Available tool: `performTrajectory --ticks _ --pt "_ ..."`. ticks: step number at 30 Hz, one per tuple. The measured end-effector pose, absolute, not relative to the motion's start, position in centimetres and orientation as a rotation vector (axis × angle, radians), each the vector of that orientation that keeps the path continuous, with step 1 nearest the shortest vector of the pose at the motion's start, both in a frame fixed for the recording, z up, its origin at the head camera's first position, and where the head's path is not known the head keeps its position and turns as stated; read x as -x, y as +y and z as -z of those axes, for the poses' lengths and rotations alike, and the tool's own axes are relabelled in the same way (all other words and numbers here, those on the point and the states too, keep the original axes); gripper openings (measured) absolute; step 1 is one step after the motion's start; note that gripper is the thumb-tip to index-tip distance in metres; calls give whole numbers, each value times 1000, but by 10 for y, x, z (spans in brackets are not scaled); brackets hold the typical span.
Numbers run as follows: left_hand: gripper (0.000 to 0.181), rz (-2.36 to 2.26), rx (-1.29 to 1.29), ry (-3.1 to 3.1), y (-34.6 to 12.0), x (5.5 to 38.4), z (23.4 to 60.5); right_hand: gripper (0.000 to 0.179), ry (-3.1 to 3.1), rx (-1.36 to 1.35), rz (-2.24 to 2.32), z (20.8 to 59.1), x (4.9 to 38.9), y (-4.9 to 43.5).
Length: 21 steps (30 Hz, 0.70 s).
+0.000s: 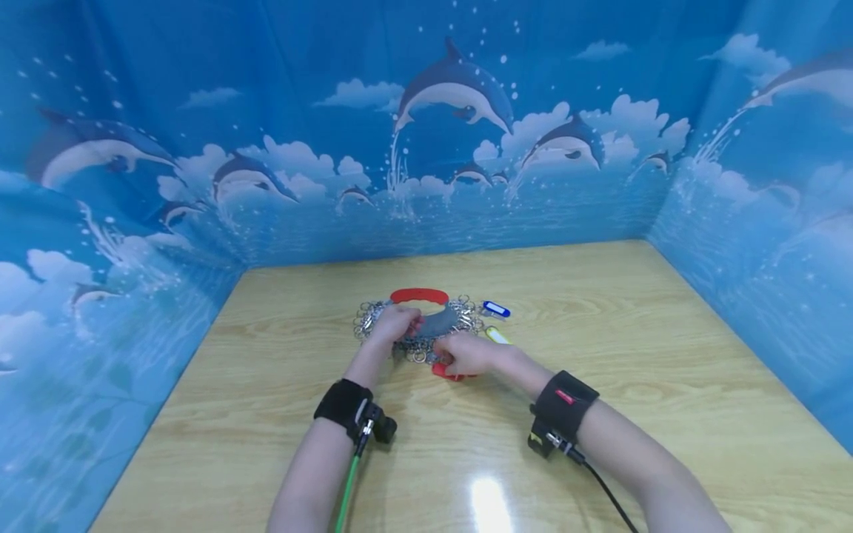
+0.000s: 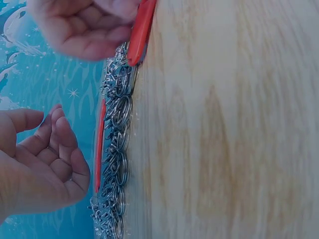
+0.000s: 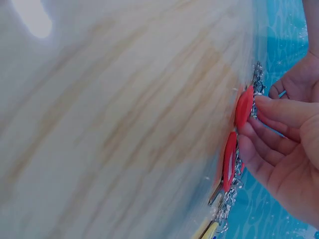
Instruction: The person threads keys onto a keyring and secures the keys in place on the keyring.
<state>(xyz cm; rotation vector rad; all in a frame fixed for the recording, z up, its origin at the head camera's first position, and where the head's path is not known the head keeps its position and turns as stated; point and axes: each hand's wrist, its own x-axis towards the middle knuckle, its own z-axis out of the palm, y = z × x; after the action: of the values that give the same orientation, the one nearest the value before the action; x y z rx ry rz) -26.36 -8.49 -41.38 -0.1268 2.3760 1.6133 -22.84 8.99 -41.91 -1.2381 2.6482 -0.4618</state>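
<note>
A key ring carrier with a red grip (image 1: 418, 295) and a grey lower part (image 1: 441, 323) lies on the table, metal key rings (image 1: 366, 320) bunched round it. My left hand (image 1: 396, 323) hovers over its left side; the left wrist view shows loosely bent fingers with nothing between them. At the carrier's near right edge my right hand (image 1: 466, 354) pinches a red key tag (image 3: 244, 107) between thumb and fingers. Beside that lies a second red key tag (image 3: 229, 162) with a pale label. The right hand hides part of the rings.
To the carrier's right lie a blue key tag (image 1: 496, 309) and a yellow key tag (image 1: 496, 335). The wooden table (image 1: 300, 459) is bordered by a blue dolphin curtain (image 1: 320, 222) at the back and sides. A green cable (image 1: 349, 488) trails from the left wrist camera.
</note>
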Motion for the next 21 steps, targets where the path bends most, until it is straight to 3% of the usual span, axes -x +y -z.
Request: performTrajectory --ticks 5,9,15,21 --pt "32 -1613 118 2377 -86 263 411 6 2534 1270 478 417 223 93" --pt "32 -1540 69 2424 -86 263 410 11 2485 1375 460 415 217 93" --pt "31 -1329 -138 2567 -86 263 407 3 2464 1366 505 407 208 99" --pt "38 -1166 -427 2671 -90 260 394 11 2448 1282 602 402 203 119"
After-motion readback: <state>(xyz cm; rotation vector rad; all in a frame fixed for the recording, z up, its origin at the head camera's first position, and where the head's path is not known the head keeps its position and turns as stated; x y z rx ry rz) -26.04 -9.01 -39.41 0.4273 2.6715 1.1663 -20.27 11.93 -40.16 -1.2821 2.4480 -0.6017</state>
